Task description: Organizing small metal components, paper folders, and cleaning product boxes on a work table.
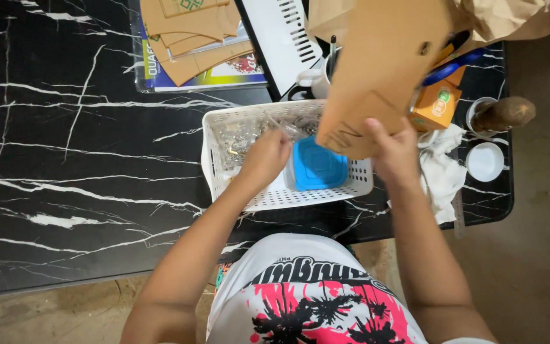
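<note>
My right hand (394, 150) grips the lower edge of a flat brown cardboard piece (383, 70) and holds it tilted above a white perforated plastic basket (268, 197). My left hand (264, 156) reaches down into the basket and closes on a clear plastic bag of small metal parts (243, 137). A blue-lidded plastic container (316, 165) lies in the basket right beside my left hand. The cardboard hides the basket's far right corner.
The black marble-pattern table (77, 146) carries a stack of brown cardboard cut-outs on a colourful book (192, 38), a white slotted panel (284, 38), an orange box (436, 105), a crumpled white cloth (440, 172) and a small white round lid (485, 161). Crumpled brown paper (510, 19) lies at the back right.
</note>
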